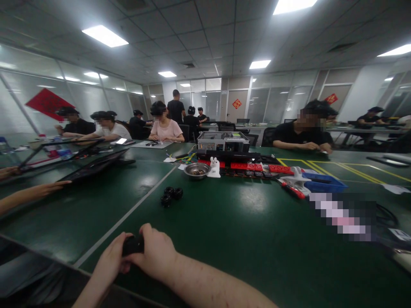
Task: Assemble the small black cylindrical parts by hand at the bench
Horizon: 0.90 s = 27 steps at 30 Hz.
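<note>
Black piece (pixel 131 247) sits near left over green table (pixel 224 231) under ceiling lights (pixel 105 35), axis hidden, clasped by my left hand (pixel 111 259) and right hand (pixel 159 252).

We grip small black object (pixel 132 245), lower left of frame; partly covered, exact shape unclear to us.

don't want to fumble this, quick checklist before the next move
1. Black part held by left hand and right hand: ok.
2. Its underside sound: cannot tell, hidden from view.
3. Loose black parts grouped on the table: ok.
4. Metal bowl upright: ok.
5. Red tool inside the blue bin: not ok, it lies outside.
</note>
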Each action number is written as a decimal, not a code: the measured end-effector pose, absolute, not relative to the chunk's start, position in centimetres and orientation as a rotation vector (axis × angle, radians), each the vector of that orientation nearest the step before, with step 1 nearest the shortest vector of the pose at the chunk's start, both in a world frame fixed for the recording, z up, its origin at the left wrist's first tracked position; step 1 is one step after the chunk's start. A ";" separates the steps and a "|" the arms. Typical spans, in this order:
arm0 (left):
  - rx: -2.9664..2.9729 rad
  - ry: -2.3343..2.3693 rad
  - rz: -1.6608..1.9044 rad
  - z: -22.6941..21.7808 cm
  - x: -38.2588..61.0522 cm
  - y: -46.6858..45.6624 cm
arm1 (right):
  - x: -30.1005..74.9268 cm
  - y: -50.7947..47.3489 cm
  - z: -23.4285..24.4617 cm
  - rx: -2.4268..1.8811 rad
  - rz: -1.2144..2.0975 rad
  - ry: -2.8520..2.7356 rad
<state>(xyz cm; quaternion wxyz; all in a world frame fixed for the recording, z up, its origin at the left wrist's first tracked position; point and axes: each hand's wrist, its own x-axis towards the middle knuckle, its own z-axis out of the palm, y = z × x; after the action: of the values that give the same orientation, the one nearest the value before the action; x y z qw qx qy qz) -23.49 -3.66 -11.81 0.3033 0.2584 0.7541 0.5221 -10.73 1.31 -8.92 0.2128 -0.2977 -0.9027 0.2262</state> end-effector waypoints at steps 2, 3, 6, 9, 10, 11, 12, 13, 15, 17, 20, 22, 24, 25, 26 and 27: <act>0.722 1.915 1.376 -11.8 -23.3 -3.6 | -10.7 1.8 -9.2 -0.740 0.510 -2.494; 0.739 1.875 1.375 -11.9 -23.2 -3.6 | -10.6 2.1 -9.3 -0.687 0.450 -2.494; 0.800 1.773 1.418 -12.3 -23.0 -3.7 | -10.4 2.5 -8.9 -0.665 0.445 -2.506; 0.910 1.720 1.502 -12.9 -22.8 -3.8 | -10.4 2.5 -8.6 -0.857 0.584 -2.550; 0.950 1.734 1.509 -13.0 -22.7 -3.8 | -10.4 2.5 -8.5 -0.914 0.602 -2.570; 0.983 1.762 1.507 -13.1 -22.7 -3.8 | -10.5 2.4 -8.6 -0.952 0.606 -2.586; 0.999 1.797 1.503 -13.2 -22.7 -3.8 | -10.5 2.3 -8.7 -0.974 0.608 -2.589; 0.993 1.830 1.502 -13.1 -22.8 -3.7 | -10.5 2.2 -8.8 -0.993 0.619 -2.575; 0.903 1.860 1.534 -13.0 -22.9 -3.5 | -10.4 2.2 -9.0 -1.003 0.677 -2.508; 0.768 1.836 1.595 -12.9 -23.1 -3.4 | -10.4 2.2 -9.2 -0.925 0.731 -2.453; 0.673 1.769 1.628 -12.8 -23.1 -3.3 | -10.3 2.3 -9.2 -0.827 0.685 -2.512; 0.702 1.740 1.611 -12.6 -23.0 -3.4 | -10.3 2.4 -9.1 -0.896 0.618 -2.574; 0.711 1.746 1.596 -12.5 -22.9 -3.5 | -10.1 2.5 -8.9 -0.915 0.542 -2.546; 0.696 1.761 1.600 -12.5 -22.8 -3.5 | -10.1 2.5 -8.9 -0.857 0.504 -2.516; 0.677 1.780 1.605 -12.5 -22.8 -3.5 | -10.0 2.6 -8.8 -0.782 0.471 -2.498; 0.664 1.794 1.606 -12.5 -22.8 -3.5 | -9.9 2.7 -8.8 -0.718 0.449 -2.508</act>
<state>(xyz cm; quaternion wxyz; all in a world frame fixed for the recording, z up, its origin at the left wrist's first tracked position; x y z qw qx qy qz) -22.84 -3.51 -12.46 0.3164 0.2520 0.6813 0.6100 -9.92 2.68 -8.78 0.2445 -0.2630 -0.9187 0.1646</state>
